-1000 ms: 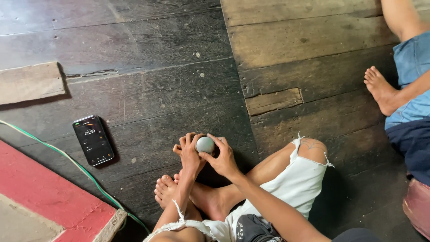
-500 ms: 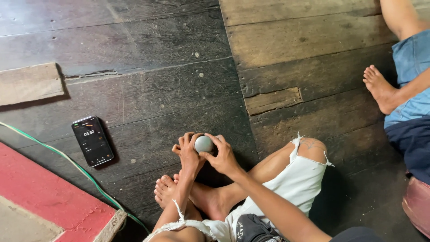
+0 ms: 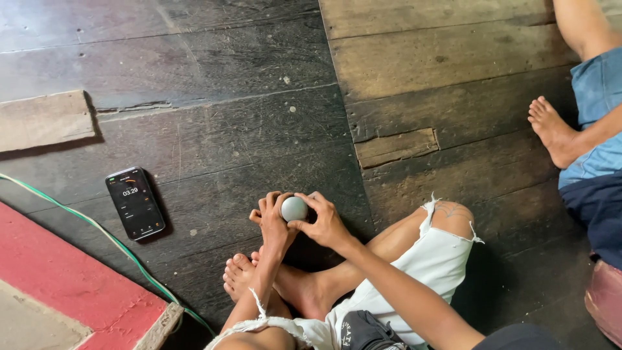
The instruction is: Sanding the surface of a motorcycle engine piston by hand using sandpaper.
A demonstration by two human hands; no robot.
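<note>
I sit cross-legged on a dark wooden plank floor (image 3: 246,129). A small round pale grey-white ball (image 3: 294,208) is held between both hands just above my bare feet (image 3: 241,275). My left hand (image 3: 273,223) cups it from the left with the fingers curled around it. My right hand (image 3: 326,222) pinches it from the right with thumb and fingertips. My knee in torn white shorts (image 3: 440,249) lies to the right of the hands.
A black phone (image 3: 135,203) with a lit screen lies on the floor to the left. A green cord (image 3: 97,227) runs past a red mat (image 3: 71,285). A light wooden board (image 3: 42,120) lies far left. Another person's bare foot (image 3: 551,129) and blue shorts are at right.
Both hands with the ball have shifted very slightly to the left; the grip looks the same.
</note>
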